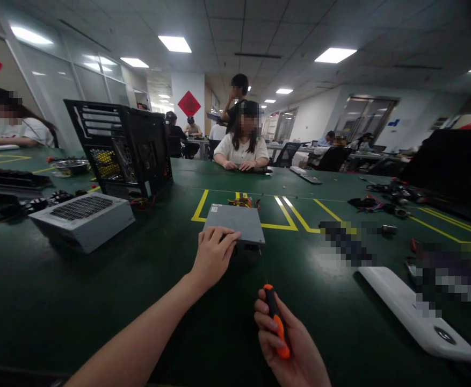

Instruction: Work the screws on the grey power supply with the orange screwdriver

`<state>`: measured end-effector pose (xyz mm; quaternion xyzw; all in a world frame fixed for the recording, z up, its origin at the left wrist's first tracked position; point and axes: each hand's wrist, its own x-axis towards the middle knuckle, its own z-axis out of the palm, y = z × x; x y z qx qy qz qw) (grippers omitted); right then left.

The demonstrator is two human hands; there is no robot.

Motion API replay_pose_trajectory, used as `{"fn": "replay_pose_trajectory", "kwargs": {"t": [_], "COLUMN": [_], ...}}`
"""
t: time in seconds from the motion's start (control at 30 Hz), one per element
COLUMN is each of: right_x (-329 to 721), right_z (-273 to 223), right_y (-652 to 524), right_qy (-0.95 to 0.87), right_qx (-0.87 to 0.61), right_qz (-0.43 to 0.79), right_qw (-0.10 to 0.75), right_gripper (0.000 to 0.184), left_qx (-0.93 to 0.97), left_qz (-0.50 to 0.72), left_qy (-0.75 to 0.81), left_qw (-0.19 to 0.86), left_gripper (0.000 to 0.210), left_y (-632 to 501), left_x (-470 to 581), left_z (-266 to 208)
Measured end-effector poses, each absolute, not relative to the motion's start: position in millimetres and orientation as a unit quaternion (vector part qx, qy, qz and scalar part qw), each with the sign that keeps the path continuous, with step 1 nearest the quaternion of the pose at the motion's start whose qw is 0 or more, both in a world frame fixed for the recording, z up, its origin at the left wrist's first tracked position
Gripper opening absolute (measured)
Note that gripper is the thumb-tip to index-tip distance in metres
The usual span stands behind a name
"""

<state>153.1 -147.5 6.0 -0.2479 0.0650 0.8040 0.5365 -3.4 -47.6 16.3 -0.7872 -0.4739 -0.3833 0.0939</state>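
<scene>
A grey computer power supply unit (pixel 235 219) lies in front of me, with its coloured cables (pixel 243 202) bunched behind it. My left hand (pixel 215 252) grips its near edge, fingers bent over the top. In my right hand (pixel 289 338) is a screwdriver (pixel 275 317) with an orange and black handle, fingers wrapped around it. Its thin shaft points away from me, and the tip is at the unit's near right corner. Whether the tip sits in a screw is too small to tell.
A second power supply (pixel 84 217) and an open black computer case (pixel 126 150) stand at left. To the right are a white elongated device (pixel 416 312) and loose cables (pixel 380 199). Yellow tape (pixel 279 227) marks the green table (pixel 158 306). A person (pixel 241 145) sits opposite.
</scene>
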Motion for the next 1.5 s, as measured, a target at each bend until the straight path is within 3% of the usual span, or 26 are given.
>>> {"fn": "replay_pose_trajectory", "kwargs": {"t": [0.1,1.5], "right_x": [151.4,140.2], "right_z": [7.5,13.8], "right_y": [-147.6,-145.8], "right_qy": [0.067,0.058], "right_qx": [-0.242,-0.268], "right_qz": [0.800,0.797], "right_qw": [0.544,0.538], "right_gripper": [0.024,0.029], "left_qx": [-0.789,-0.834], "left_qz": [-0.380,-0.339], "left_qy": [-0.473,-0.427], "left_qw": [0.096,0.087], "left_gripper": [0.026,0.031], "left_y": [-47.0,-61.8], "left_x": [-3.1,18.0], "left_z": [15.8,9.2]}}
